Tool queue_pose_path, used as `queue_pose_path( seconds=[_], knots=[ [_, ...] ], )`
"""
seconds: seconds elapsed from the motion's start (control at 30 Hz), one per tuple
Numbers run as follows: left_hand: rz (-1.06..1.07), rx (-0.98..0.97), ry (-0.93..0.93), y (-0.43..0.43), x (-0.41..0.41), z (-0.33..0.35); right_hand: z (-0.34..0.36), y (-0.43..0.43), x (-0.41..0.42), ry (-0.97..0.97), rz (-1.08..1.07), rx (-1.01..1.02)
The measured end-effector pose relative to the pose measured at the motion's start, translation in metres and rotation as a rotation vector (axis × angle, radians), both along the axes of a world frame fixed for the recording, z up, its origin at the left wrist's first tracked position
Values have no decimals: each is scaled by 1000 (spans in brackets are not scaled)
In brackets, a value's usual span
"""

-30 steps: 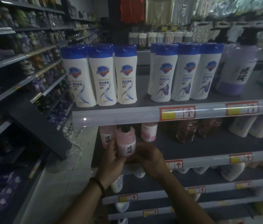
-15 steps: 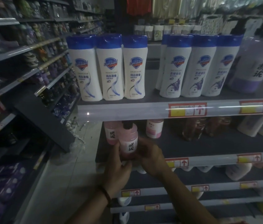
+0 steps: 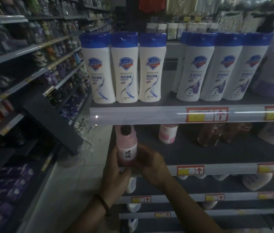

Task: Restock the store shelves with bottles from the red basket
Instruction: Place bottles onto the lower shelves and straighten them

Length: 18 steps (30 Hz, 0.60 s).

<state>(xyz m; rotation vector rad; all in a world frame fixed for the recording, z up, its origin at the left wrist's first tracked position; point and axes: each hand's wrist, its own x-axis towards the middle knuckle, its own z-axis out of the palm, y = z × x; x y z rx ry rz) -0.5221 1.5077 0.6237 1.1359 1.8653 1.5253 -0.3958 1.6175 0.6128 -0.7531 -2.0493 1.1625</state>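
Your pink bottle (image 3: 126, 147) is translucent, smooth plastic with a matt white label and a dark cap. The white bottles (image 3: 127, 78) above you look like opaque, satin plastic. The shelf-edge strip (image 3: 149, 114) is clear glossy plastic; the shelf deck (image 3: 200, 152) is matt grey.

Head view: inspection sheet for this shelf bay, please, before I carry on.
Surface: second shelf, bare in the middle.
Job's things: pink bottle, upright at the shelf's left front; red basket not in view.
Clutter: nothing seen.
Grips: left hand and right hand both hold the pink bottle's lower half.
Cables: nothing seen.
Surroundings: blue-capped white bottles on the shelf above; stocked aisle shelving to the left.
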Motion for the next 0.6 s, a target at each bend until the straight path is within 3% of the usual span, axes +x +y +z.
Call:
queue_pose_path(
  seconds=[0.6],
  knots=[
    [-1, -17, 39, -3, -9, -6, 3, -8, -8, 47, 10, -38]
  ],
)
